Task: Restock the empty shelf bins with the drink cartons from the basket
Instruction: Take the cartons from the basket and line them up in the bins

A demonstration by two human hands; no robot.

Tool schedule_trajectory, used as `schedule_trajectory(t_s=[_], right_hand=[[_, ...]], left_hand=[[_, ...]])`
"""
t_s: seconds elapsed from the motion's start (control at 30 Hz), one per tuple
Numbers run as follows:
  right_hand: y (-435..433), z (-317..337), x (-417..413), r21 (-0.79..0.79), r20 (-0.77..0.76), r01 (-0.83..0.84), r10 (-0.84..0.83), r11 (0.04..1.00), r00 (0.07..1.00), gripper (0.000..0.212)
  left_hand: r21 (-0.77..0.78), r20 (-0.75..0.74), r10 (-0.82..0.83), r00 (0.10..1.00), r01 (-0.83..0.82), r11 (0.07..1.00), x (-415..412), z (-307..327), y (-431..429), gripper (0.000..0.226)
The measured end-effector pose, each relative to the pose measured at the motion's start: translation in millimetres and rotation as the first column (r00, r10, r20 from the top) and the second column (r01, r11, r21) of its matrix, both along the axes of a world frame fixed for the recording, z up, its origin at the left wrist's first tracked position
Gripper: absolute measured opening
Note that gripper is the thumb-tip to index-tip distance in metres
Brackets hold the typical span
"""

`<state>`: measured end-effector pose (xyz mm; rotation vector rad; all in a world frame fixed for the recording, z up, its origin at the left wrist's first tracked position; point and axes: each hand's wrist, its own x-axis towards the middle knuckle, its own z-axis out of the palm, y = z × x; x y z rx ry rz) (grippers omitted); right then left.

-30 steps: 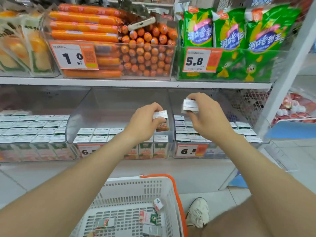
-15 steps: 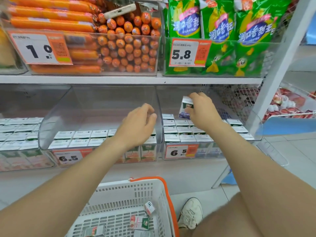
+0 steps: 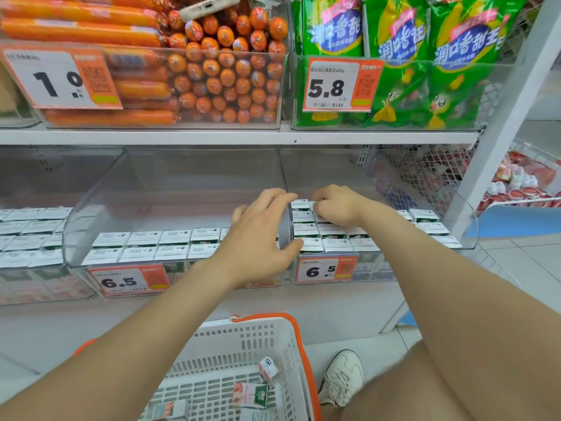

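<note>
Shop shelving fills the view, sausages [image 3: 212, 80] up at 11 o'clock, green bags [image 3: 394, 41] at 1 o'clock. Below them sit clear bins [image 3: 100, 208], front rows packed with cartons [image 3: 158, 247]: small boxes, white printed tops, green and red sides. Left hand [image 3: 261, 238] is spread loose over the middle bin, fingers relaxed, gripping nothing. Right hand [image 3: 337, 205], at 12 o'clock, has its fingers curled onto a carton [image 3: 313, 205] in the right bin's back row. Down at 6 o'clock, the basket [image 3: 243, 338] holds a few loose cartons, tipped over.
</note>
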<state>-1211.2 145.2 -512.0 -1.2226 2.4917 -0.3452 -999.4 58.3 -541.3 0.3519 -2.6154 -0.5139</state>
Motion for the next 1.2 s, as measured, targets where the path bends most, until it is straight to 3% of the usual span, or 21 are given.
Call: schedule_trajectory(t_s=[0.07, 0.17, 0.23, 0.33, 0.43, 0.5, 0.6, 0.7, 0.77, 0.9, 1.1, 1.2], right_hand=[[2, 0, 8, 0.043, -0.032, 0.012, -0.01, 0.999, 0.999, 0.05], [10, -2, 24, -0.011, -0.224, 0.04, -0.042, 0.999, 0.974, 0.045], [15, 2, 46, -0.224, -0.247, 0.007, -0.063, 0.975, 0.967, 0.038], [27, 12, 101, -0.575, -0.11, 0.063, -0.154, 0.816, 0.982, 0.02], [42, 12, 165, -0.637, -0.092, 0.024, -0.108, 0.77, 0.99, 0.008], [50, 0, 201, -0.545, -0.102, -0.066, 0.012, 0.836, 0.995, 0.006], [54, -32, 237, -0.207, -0.083, -0.249, 0.237, 0.946, 0.968, 0.011], [57, -70, 258, 0.185, -0.052, -0.438, 0.454, 0.88, 0.89, 0.021], [57, -97, 266, 0.319, 0.002, -0.487, 0.513, 0.813, 0.858, 0.028], [54, -148, 268, 0.476, 0.146, -0.544, 0.548, 0.691, 0.824, 0.034], [49, -220, 264, 0.525, 0.296, -0.625, 0.565, 0.577, 0.77, 0.04], [52, -255, 272, 0.531, 0.324, -0.641, 0.567, 0.553, 0.757, 0.036]], left_hand=[[-0.014, 0.067, 0.002, 0.998, -0.001, 1.0, 5, 2, -2, 0.08], [0.02, 0.135, -0.01, 0.991, 0.007, 1.0, 16, 7, -2, 0.079], [0.066, 0.061, -0.019, 0.998, 0.015, 0.998, 28, 7, -1, 0.066], [0.03, -0.167, -0.033, 0.985, 0.038, 0.999, 53, 3, 5, 0.035], [-0.007, -0.292, -0.015, 0.956, 0.013, 1.0, 88, -5, 13, 0.016], [0.026, -0.236, -0.011, 0.972, 0.018, 1.0, 115, -17, 18, 0.011], [0.143, 0.148, -0.061, 0.987, 0.04, 0.989, 154, -51, 15, 0.004], [0.2, 0.532, -0.114, 0.839, 0.007, 0.98, 184, -100, 4, 0.008], [0.238, 0.621, -0.127, 0.773, -0.032, 0.971, 199, -131, -1, 0.008], [0.306, 0.767, -0.138, 0.627, -0.167, 0.937, 218, -182, -4, 0.013], [0.327, 0.903, -0.23, 0.363, -0.234, 0.916, 232, -250, 2, 0.028], [0.279, 0.947, -0.233, 0.219, -0.214, 0.936, 243, -273, 4, 0.013]])
